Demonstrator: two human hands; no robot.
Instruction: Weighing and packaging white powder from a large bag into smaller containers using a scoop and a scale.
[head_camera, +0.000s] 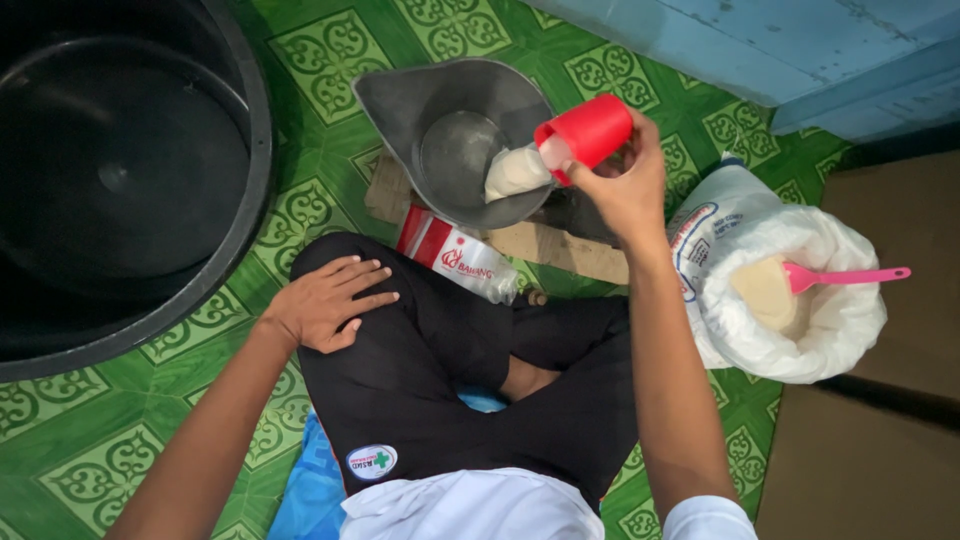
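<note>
Clearly the biggest risk now is a spill, because the red cup (588, 131) is tipped almost on its side and a pale powder (516, 172) is sliding out of its mouth into the grey metal pan (452, 135). The stream lands close to the right inner wall of the pan, not in the middle, so a small turn of the wrist could, I think, send some powder over the rim onto the cardboard (555, 250) and the green patterned floor (320, 60) below. The pan itself seems to sit on that cardboard and on a red and white packet (455, 262), which looks to me like an uneven base; a push from the cup could perhaps rock it. The right hand (622, 187) is closed around the bottom end of the cup, fingers wrapped on it, the wrist bent and the forearm stretched forward from the body over the crossed legs in black trousers (450, 380). The left hand (328, 302) holds nothing; it lies flat and relaxed on the left knee, fingers spread a little, so it does not steady the pan. At the right, well apart from the pan, stands an open white sack (800, 320) with more powder and a pink scoop (845, 276) in it. A big black tub (130, 170) is at the left side.
</note>
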